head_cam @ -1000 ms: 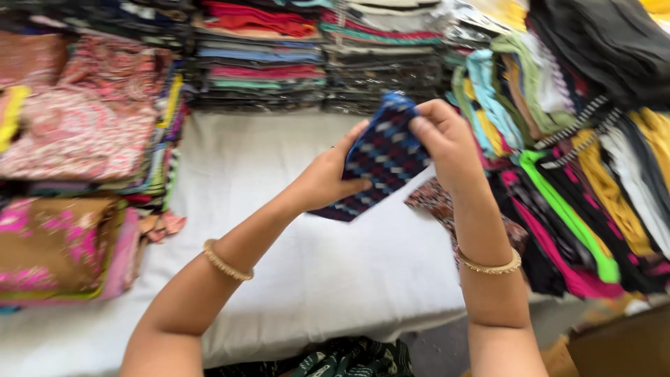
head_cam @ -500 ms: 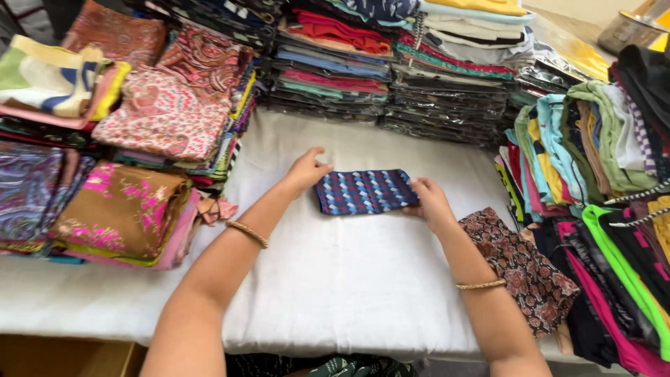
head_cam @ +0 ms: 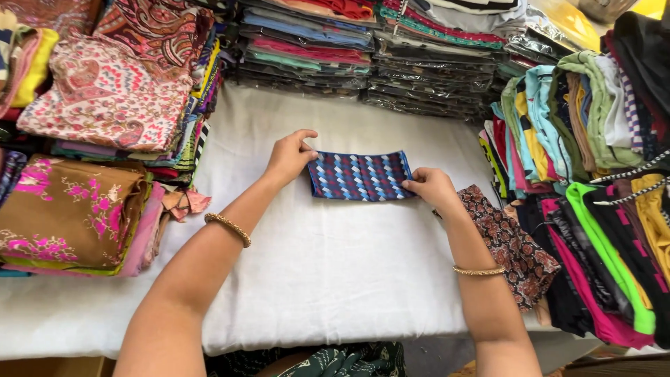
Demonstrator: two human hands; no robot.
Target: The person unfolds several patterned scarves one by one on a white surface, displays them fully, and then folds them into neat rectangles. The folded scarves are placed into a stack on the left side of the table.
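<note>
We are at a fabric or clothing shop, at its counter: a table (head_cam: 335, 279) under a white sheet is ringed with stock. Stacks of folded garments sealed in clear plastic (head_cam: 433, 77) line the back, piles of printed cloth (head_cam: 105, 105) rise on our left, and bright folded clothes (head_cam: 593, 174) crowd our right

I see the folded cloth (head_cam: 359, 176) lying flat on the bench (head_cam: 335, 279), toward its far edge. My left hand (head_cam: 289, 157) rests at its left end, my right hand (head_cam: 433, 187) at its right end. Wrapped stacks (head_cam: 363, 52) line the far edge, folded piles (head_cam: 98, 139) the left edge. Another cloth (head_cam: 509, 241) lies near the right edge.
</note>
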